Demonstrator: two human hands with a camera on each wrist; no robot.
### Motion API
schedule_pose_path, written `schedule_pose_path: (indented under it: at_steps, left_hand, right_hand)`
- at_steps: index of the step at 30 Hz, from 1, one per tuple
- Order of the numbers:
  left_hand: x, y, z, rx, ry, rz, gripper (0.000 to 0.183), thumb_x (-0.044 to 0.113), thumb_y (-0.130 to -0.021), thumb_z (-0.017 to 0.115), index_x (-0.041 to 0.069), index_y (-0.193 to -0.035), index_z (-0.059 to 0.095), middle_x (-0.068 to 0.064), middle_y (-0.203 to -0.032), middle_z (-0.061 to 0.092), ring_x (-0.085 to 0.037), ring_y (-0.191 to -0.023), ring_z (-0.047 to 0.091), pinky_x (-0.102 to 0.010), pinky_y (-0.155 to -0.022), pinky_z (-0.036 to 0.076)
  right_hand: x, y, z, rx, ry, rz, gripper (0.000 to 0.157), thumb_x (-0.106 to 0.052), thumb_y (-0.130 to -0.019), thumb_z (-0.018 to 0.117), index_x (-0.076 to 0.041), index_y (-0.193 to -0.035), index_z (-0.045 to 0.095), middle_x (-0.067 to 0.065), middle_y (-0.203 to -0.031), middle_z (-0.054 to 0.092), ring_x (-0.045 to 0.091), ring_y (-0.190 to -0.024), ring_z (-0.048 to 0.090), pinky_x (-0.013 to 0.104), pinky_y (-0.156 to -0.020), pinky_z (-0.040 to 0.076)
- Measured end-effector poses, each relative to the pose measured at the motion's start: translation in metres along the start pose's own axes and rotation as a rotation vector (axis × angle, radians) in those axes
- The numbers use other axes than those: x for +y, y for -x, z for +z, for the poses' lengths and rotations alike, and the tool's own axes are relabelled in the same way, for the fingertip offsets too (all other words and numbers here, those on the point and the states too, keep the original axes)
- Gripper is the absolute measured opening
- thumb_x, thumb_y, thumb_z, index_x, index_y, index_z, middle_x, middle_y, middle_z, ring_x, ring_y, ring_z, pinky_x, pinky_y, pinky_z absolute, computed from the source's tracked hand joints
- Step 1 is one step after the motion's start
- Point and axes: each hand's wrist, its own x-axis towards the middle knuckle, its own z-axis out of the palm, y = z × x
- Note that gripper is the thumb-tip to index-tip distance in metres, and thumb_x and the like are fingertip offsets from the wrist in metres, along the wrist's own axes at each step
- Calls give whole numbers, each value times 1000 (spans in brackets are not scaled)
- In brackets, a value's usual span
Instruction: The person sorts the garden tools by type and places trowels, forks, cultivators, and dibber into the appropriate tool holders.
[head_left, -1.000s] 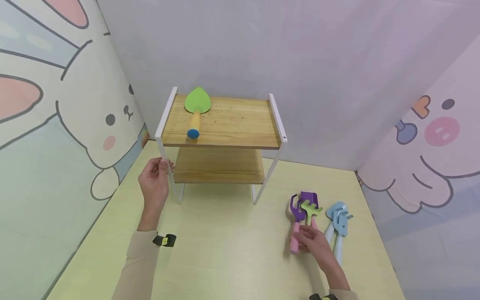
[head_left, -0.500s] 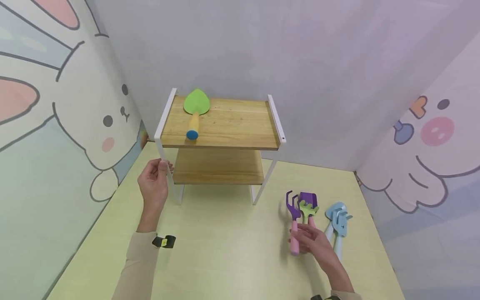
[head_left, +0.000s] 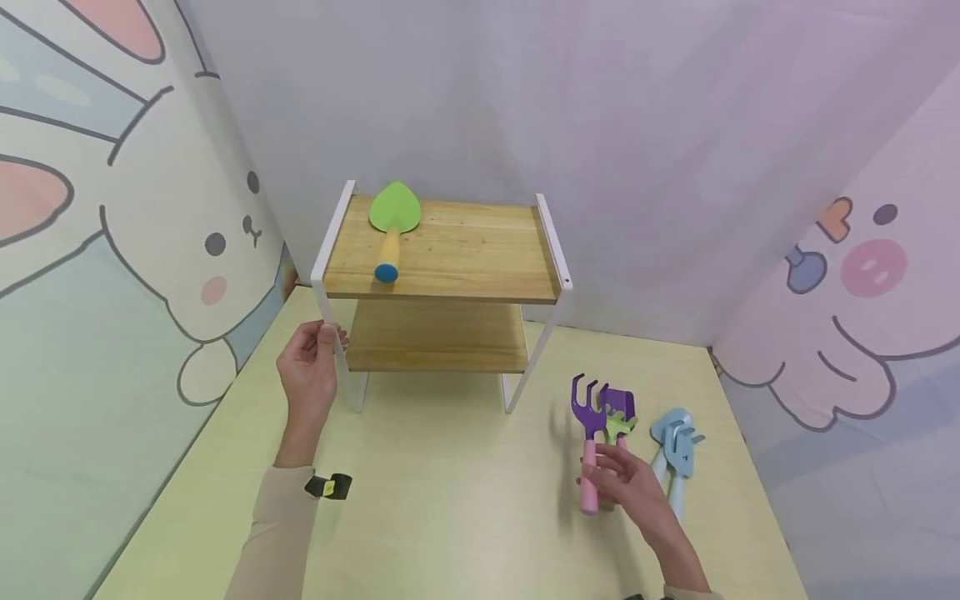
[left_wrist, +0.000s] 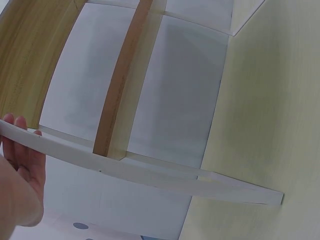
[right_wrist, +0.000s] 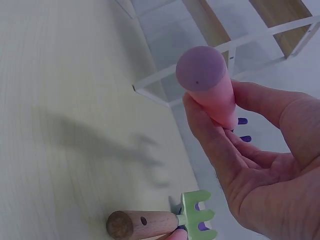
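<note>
My right hand (head_left: 630, 487) pinches the pink handle of a purple three-pronged hand rake (head_left: 589, 475), its prongs pointing away from me. In the right wrist view the handle's round end (right_wrist: 201, 68) faces the camera, between thumb and fingers, and a shadow falls on the table. My left hand (head_left: 309, 367) holds the white front left post of a two-tier wooden shelf (head_left: 472, 250); its fingers (left_wrist: 20, 150) reach behind the post in the left wrist view. A green trowel (head_left: 395, 208) with a yellow handle lies on the top tier, at the left.
Behind the held rake lie a small green rake (right_wrist: 197, 215) with a wooden handle and a purple shovel (head_left: 622, 402). Light blue garden tools (head_left: 679, 454) lie further right. Cartoon-printed cloth walls (head_left: 637, 167) enclose the pale table (head_left: 450, 500).
The purple hand rake has come up off the table beside the other tools, its prongs swinging slightly left and away. My left hand stays on the shelf post.
</note>
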Motion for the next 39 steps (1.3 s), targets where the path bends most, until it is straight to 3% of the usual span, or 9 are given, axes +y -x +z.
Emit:
schedule_pose_path:
  at_steps: [7,15,24,29,39]
  left_hand:
    - [26,6,6,-14,-16,19,24,-1,-104,56,-25,-101,56,8,-84,71,-4,-78,70,-17,-79,56]
    - [1,2,0,10,-49,-11,20,0,-104,56,-20,-103,59,11,-84,71,-4,-78,69,-17,-79,56]
    - [-4,2,-3,8,-30,13,22,2,-104,58,-20,-102,60,8,-84,71,-5,-78,69,-18,-78,57]
    - [-2,1,-1,2,-24,17,20,-2,-104,55,-22,-102,58,8,-84,70,-5,-77,69,-18,-77,57]
    - [24,6,6,-19,31,29,20,-5,-103,55,-25,-102,55,4,-86,70,-7,-77,69,-18,-79,57]
  right_hand:
    - [-6,4,1,6,15,-41,58,-20,-94,77,-2,-143,52,24,-130,63,28,-96,74,37,-82,61]
    - [-19,10,2,-6,20,-96,58,-13,-92,77,-2,-143,52,27,-131,61,29,-98,74,39,-80,62]
    - [-41,21,6,-12,18,-134,58,-9,-91,78,-1,-142,52,25,-129,62,25,-98,75,38,-82,62]
    - [-53,27,8,-12,19,-144,58,-7,-91,78,1,-142,51,26,-127,63,25,-96,75,36,-82,62]
    - [-68,39,14,-28,86,-245,54,-4,-91,77,1,-140,54,26,-126,64,21,-94,75,32,-80,61]
